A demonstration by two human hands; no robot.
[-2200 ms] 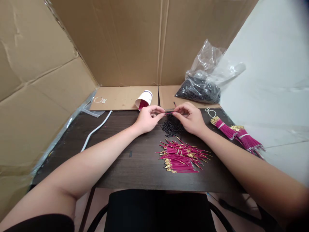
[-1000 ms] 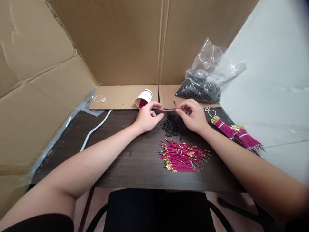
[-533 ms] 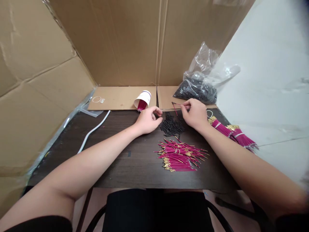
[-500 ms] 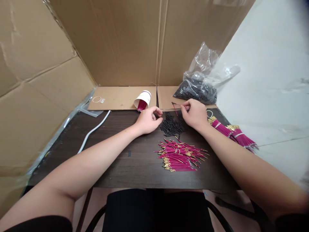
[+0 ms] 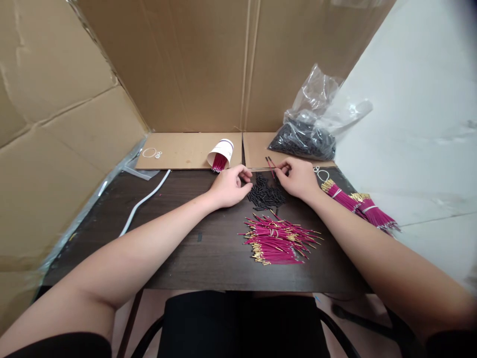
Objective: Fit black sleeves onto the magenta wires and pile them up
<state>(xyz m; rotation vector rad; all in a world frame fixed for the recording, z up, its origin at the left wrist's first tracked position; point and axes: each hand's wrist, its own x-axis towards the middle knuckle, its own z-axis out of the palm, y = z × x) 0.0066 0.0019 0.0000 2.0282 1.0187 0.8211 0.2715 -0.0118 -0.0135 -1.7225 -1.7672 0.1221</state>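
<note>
Both forearms reach in from the near corners toward the far middle of the dark table [image 5: 179, 248]. The right hand [image 5: 300, 179], knuckles up, pinches two short magenta wires [image 5: 272, 164] between thumb and fingertips. The wires stick out of the grip toward about 10 o'clock, their long axes running from the fingers up and left, dark tips over the table's far edge, just above the loose black sleeves [image 5: 265, 196]. The left hand [image 5: 229, 185] rests at 9 o'clock of that pile, fingers curled in with thumb and forefinger nearly meeting; whether it holds a sleeve I cannot tell. At 6 o'clock of the sleeves lies a heap of gold-tipped magenta wires [image 5: 279, 239]. A tipped paper cup [image 5: 221, 151] lies at 11 o'clock of the left hand.
</note>
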